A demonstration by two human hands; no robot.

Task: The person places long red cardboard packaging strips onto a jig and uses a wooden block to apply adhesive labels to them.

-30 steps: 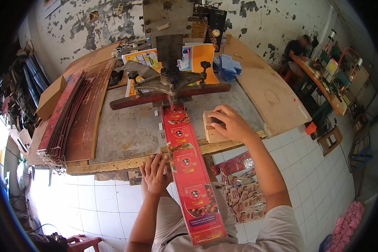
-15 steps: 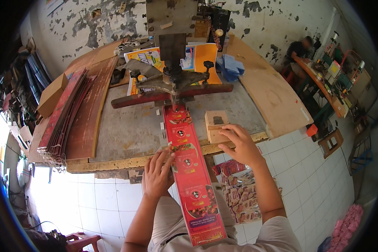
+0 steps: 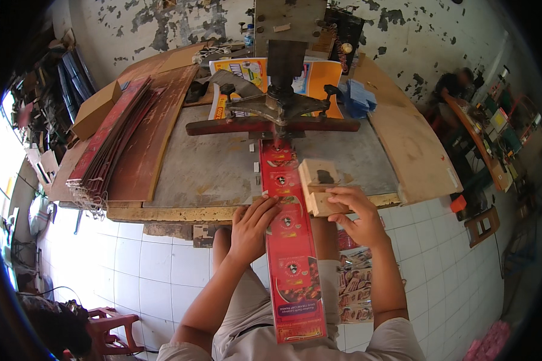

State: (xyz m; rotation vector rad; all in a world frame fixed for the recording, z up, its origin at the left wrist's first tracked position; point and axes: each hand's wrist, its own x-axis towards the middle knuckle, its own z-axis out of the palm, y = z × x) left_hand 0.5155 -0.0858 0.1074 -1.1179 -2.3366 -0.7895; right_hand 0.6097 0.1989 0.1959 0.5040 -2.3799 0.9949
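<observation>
A long red printed strip [image 3: 292,240] with food pictures runs from beneath a dark metal press head [image 3: 277,123] over the table's front edge, toward my lap. My left hand [image 3: 256,227] lies palm down at its left side, fingers stretched out side by side with the tips on the strip. The thumb is out of sight. In my right hand [image 3: 360,216], thumb and fingers pinch the near end of a stepped wooden block [image 3: 317,173], which has a dark patch on top. The block stands tilted against the strip's right edge, by the table edge.
Bundled red printed strips [image 3: 111,141] and a cardboard box [image 3: 96,109] occupy the table's left side. Printed sheets [image 3: 319,78] and blue pieces [image 3: 359,99] sit behind the press. A red stool [image 3: 111,328] is at lower left. Another person [image 3: 451,90] sits at a far-right bench.
The view has shifted, so the scene sits farther right. My left fingers have come together onto the strip. The wooden block has moved left against the strip and tilted, in my right hand.
</observation>
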